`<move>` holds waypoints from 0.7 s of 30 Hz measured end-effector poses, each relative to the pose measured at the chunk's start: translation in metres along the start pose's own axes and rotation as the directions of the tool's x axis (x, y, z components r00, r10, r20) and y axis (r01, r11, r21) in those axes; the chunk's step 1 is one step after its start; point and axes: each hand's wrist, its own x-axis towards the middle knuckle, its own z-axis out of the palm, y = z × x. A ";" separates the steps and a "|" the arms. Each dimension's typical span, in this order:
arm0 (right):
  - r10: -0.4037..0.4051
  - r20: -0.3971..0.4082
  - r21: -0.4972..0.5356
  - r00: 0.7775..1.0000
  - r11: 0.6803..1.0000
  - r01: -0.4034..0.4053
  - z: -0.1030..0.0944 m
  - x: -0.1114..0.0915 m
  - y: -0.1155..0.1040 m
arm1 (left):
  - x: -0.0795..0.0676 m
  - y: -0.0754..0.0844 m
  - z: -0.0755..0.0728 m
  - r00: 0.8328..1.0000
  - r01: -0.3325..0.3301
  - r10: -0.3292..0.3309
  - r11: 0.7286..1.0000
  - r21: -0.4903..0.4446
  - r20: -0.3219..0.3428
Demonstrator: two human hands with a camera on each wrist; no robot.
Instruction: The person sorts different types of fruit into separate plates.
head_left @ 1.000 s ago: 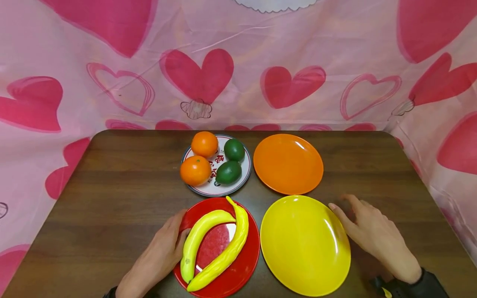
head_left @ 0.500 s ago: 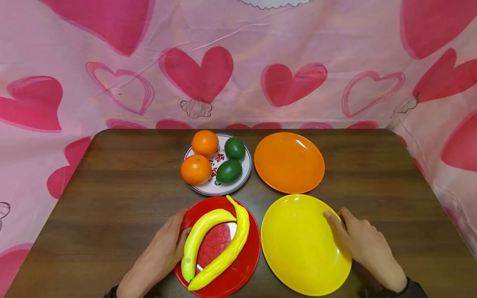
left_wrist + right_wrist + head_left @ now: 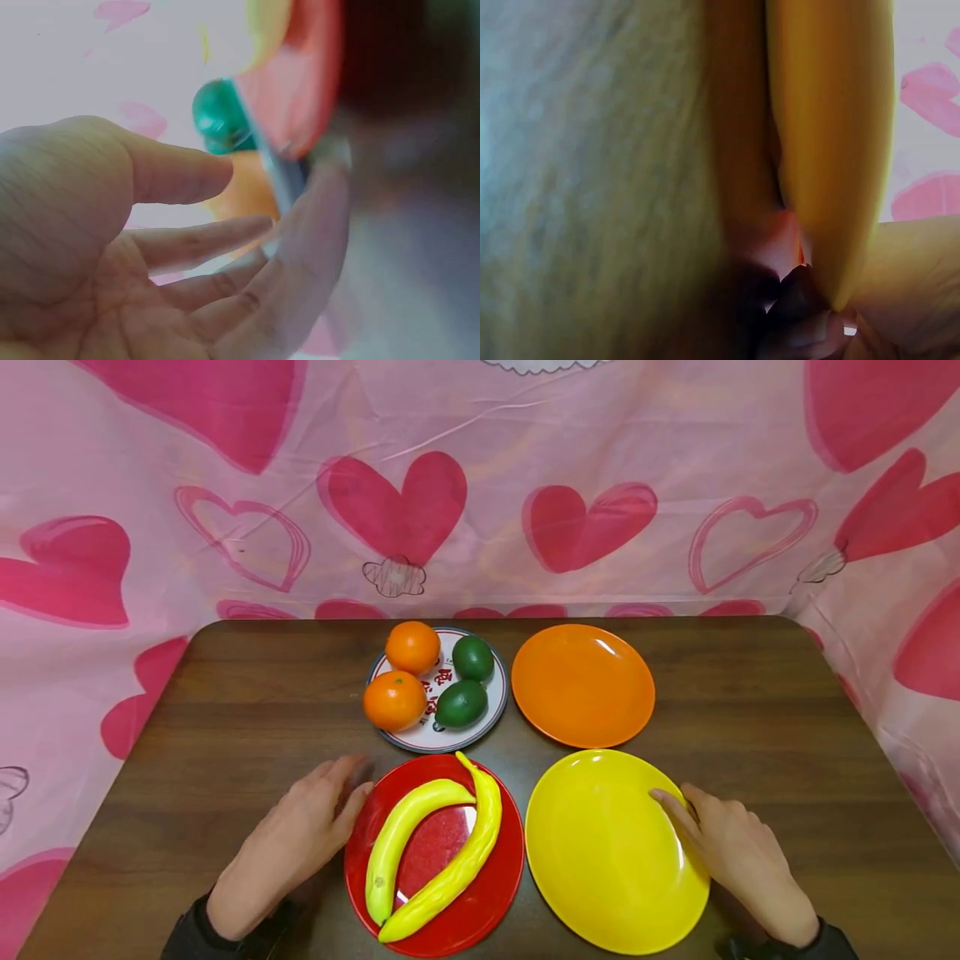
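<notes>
In the head view my right hand (image 3: pixel 746 860) grips the right rim of a yellow plate (image 3: pixel 615 852), thumb on top. The right wrist view shows its fingertips (image 3: pixel 810 330) curled under the plate's edge. My left hand (image 3: pixel 288 835) is beside the left rim of a red plate (image 3: pixel 491 893), fingers relaxed and spread, holding nothing; the thumb tip overlaps the rim. In the left wrist view a gap shows between thumb and fingers. Two bananas lie on the red plate, a smooth banana (image 3: pixel 397 835) at left and a wrinkled banana (image 3: pixel 465 868) at right.
Behind the red plate, a white patterned plate (image 3: pixel 438 742) bears two oranges (image 3: pixel 395 701) and two green fruits (image 3: pixel 461 703). An orange plate (image 3: pixel 583 685) sits behind the yellow one. A pink heart-print cloth (image 3: pixel 495 435) hangs around the brown table (image 3: pixel 247 718).
My right hand has come in from the right and taken hold of the yellow plate's rim. My left hand has let go of the red plate and drawn left.
</notes>
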 end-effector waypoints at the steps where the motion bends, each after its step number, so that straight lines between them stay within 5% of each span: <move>1: 0.001 0.002 0.001 1.000 1.000 -0.001 0.000 0.000 0.000 | 0.001 0.001 -0.005 0.999 -0.015 0.016 1.000 0.013 -0.038; 10: -0.004 0.025 0.006 1.000 1.000 0.004 -0.001 0.003 0.001 | 0.025 0.012 -0.036 0.955 -0.181 0.198 0.979 0.096 -0.222; 17: 0.005 0.046 0.000 0.999 1.000 -0.005 0.000 0.003 0.003 | 0.057 0.027 -0.042 0.930 -0.291 0.326 0.936 0.199 -0.173; 21: -0.005 0.037 0.000 0.999 1.000 0.005 0.001 0.002 0.004 | 0.071 0.033 -0.044 0.936 -0.298 0.331 0.927 0.229 -0.121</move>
